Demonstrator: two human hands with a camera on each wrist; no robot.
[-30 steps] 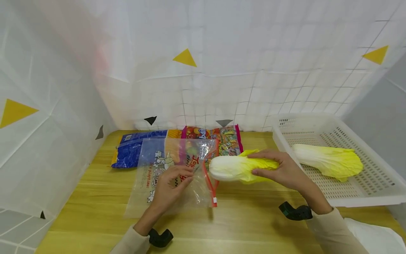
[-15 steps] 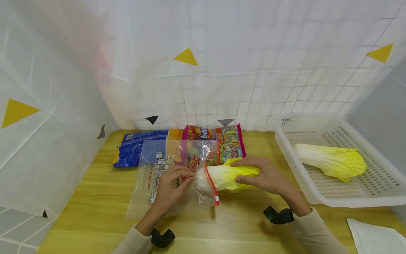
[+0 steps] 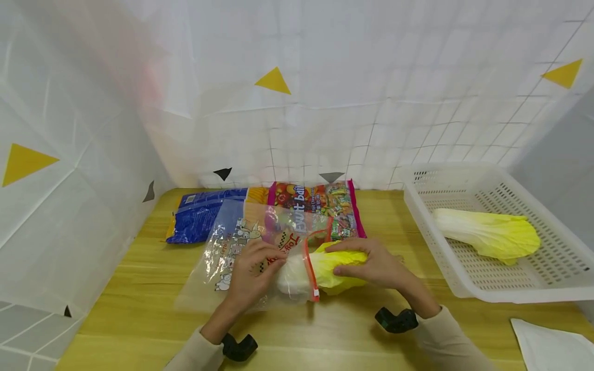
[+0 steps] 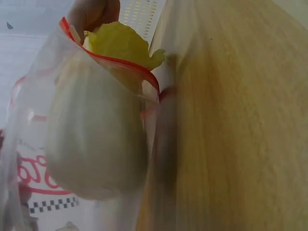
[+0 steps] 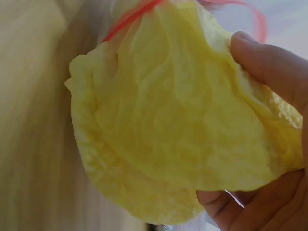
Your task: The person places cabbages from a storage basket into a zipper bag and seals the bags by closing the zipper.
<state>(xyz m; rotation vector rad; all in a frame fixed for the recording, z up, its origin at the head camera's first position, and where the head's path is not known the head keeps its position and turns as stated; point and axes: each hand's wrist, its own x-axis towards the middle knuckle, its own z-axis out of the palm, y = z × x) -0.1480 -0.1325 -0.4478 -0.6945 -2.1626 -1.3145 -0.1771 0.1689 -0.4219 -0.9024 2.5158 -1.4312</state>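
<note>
A: What is the left hand (image 3: pixel 254 270) doing?
B: It is pinching the clear bag (image 3: pixel 232 242), thumb and fingers closing on the film.
A: And the right hand (image 3: pixel 380 263)?
B: It is gripping the cabbage (image 3: pixel 331 268) by its yellow leaves, thumb on one side, fingers on the other.
A: Where is the cabbage sitting, then?
B: It is lying partway through the bag's mouth: the white end is showing inside, and the leaves are sticking out past the red zip (image 3: pixel 310 268).
A: Anything around them?
B: A blue pack (image 3: pixel 192 221) and a sweets pack (image 3: pixel 343 203) are lying behind, and another cabbage (image 3: pixel 487 234) is resting in the white basket (image 3: pixel 533 296) on the right.
</note>
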